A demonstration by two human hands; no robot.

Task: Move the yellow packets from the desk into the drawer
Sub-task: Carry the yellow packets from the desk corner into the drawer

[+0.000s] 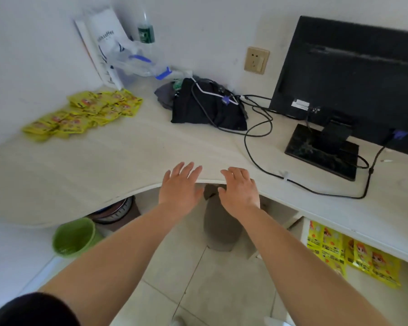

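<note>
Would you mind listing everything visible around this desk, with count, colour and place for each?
desk: one, off-white, curved front edge
loose packets: a pile, too many to count, yellow, far left of desk
drawer packets: several, yellow with cartoon print, in the open drawer, lower right
monitor: one, black, on its stand, right
cables: several, black, across the desk
black bundle: one, desk centre back
wall socket: one, beige
bottle: one, clear, green label, back corner
white bag: one, against the wall
bin: one, green, on the floor
left hand: open, empty, at desk edge
right hand: open, empty, at desk edge
</note>
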